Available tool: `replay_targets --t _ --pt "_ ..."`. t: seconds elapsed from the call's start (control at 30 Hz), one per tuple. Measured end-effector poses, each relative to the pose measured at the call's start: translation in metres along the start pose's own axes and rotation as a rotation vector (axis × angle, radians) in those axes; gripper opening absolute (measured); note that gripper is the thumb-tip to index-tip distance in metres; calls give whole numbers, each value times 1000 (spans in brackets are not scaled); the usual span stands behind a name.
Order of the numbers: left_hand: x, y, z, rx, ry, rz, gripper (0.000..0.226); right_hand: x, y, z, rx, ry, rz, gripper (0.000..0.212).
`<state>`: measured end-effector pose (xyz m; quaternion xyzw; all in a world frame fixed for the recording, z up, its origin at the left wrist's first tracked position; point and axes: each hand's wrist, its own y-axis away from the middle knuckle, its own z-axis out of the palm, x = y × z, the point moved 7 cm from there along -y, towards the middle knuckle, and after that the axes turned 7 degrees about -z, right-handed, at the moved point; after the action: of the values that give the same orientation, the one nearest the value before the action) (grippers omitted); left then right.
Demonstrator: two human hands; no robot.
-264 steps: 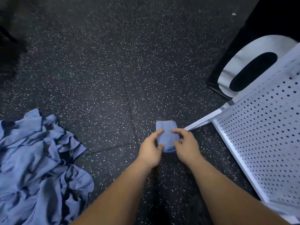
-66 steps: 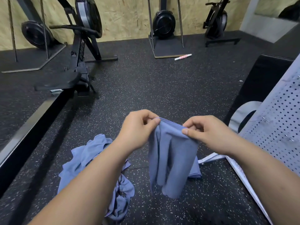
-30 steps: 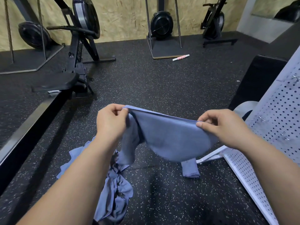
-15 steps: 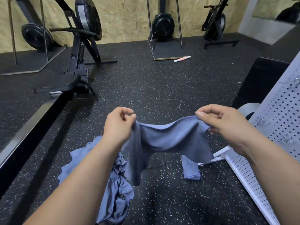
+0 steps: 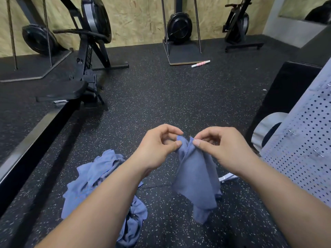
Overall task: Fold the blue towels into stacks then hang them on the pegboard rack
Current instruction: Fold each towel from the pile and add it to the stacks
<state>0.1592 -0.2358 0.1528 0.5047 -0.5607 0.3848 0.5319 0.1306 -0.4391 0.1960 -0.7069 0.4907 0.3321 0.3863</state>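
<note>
Above the speckled floor [image 5: 161, 90], left hand [image 5: 157, 147] and right hand [image 5: 223, 147], close together, each pinch a top corner of the hanging blue towel [image 5: 196, 176] between thumb and forefinger.

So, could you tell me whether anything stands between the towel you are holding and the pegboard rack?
Nothing visible does. The left hand and right hand pinch the top edge of the blue towel, and the pegboard rack stands to its right; only the person's own right forearm lies on that side.
</note>
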Motion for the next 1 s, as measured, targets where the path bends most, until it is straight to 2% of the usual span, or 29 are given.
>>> replay_targets --t 0.13,0.27,0.5,0.57,0.67,0.77,0.9,1.0 --pt "7 6 13 -66 -16 37 35 0 -3 2 0 173 -100 10" --pt "13 11 19 -91 28 53 38 -1 -2 4 10 80 -108 9" --pt "26 19 22 -67 100 140 29 10 -3 2 106 -102 -64 13" --pt "25 18 21 -51 99 155 29 11 -3 5 80 -171 -48 17" --pt "26 18 17 -16 85 161 25 15 -4 13 -59 -189 -24 25" --pt "26 17 12 31 31 167 22 24 -5 17 -137 -71 -31 11" --pt "22 15 11 12 49 119 23 28 -3 12 -44 -31 -20 4" --pt "22 16 13 8 -20 113 21 23 -2 13 -59 10 -41 4"
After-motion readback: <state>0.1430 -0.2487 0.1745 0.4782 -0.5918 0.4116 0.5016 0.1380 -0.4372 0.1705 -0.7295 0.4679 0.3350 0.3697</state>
